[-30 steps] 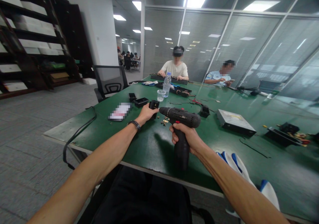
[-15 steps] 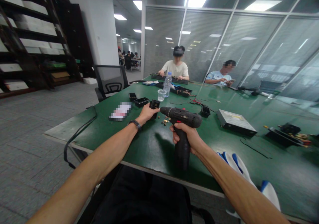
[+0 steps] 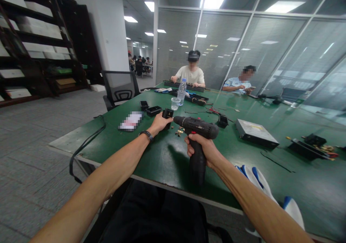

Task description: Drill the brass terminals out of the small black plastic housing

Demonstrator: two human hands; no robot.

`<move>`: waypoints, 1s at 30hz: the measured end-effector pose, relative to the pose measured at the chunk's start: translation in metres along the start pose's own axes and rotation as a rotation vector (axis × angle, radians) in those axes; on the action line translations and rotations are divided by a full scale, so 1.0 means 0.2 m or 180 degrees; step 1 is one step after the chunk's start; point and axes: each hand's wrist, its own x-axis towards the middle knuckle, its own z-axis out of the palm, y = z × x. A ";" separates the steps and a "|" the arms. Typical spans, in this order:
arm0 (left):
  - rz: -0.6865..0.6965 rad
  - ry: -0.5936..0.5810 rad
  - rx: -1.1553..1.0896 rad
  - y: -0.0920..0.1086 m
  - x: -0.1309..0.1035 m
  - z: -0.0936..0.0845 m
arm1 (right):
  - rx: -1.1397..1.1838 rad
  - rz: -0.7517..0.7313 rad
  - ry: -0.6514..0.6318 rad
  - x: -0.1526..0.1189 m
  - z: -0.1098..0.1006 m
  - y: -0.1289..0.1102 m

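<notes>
My right hand (image 3: 200, 147) is wrapped round the grip of a black cordless drill (image 3: 201, 127), its index finger near the red trigger. The drill points left, and its chuck end is close to my left thumb and a small black plastic box (image 3: 168, 113). That box is held in my left hand (image 3: 160, 124), whose fingers are partly hidden behind it. Whether the drill's tip touches the box cannot be made out. Small brass-coloured metal pieces (image 3: 179, 131) lie on the green table (image 3: 156, 167) just below the chuck.
Two more black boxes (image 3: 154, 110), a phone (image 3: 131, 121), a plastic cup (image 3: 175, 104) and a water bottle (image 3: 182, 92) stand beyond my left hand. To the right are a flat metal drive (image 3: 256, 133), a black tray of parts (image 3: 308, 149) and white-blue gloves (image 3: 256, 180). Two people sit opposite.
</notes>
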 end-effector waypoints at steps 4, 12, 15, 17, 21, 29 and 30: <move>0.0046 -0.0002 0.0051 0.00 0.00 0.00 | 0.0055 -0.0104 0.0050 0.00 0.00 0.00; 0.0059 -0.0025 0.0046 0.00 0.00 0.00 | 0.0048 -0.0068 0.0065 0.00 0.00 0.00; 0.0006 -0.0027 -0.0008 0.00 0.00 0.00 | -0.0012 -0.0033 0.0007 0.00 0.00 0.00; -0.0017 -0.0035 -0.0033 0.00 0.00 0.00 | -0.0069 0.0006 -0.0017 -0.01 0.01 -0.01; -0.0011 -0.0048 -0.0024 0.02 -0.02 0.00 | -0.0113 0.0019 -0.0015 -0.01 0.02 -0.02; -0.0038 0.0001 -0.0010 0.03 -0.02 -0.01 | 0.0028 0.0052 0.0063 -0.01 0.01 -0.01; -0.0037 0.0004 -0.0003 0.03 -0.02 -0.01 | 0.0026 0.0045 0.0061 -0.01 0.01 -0.02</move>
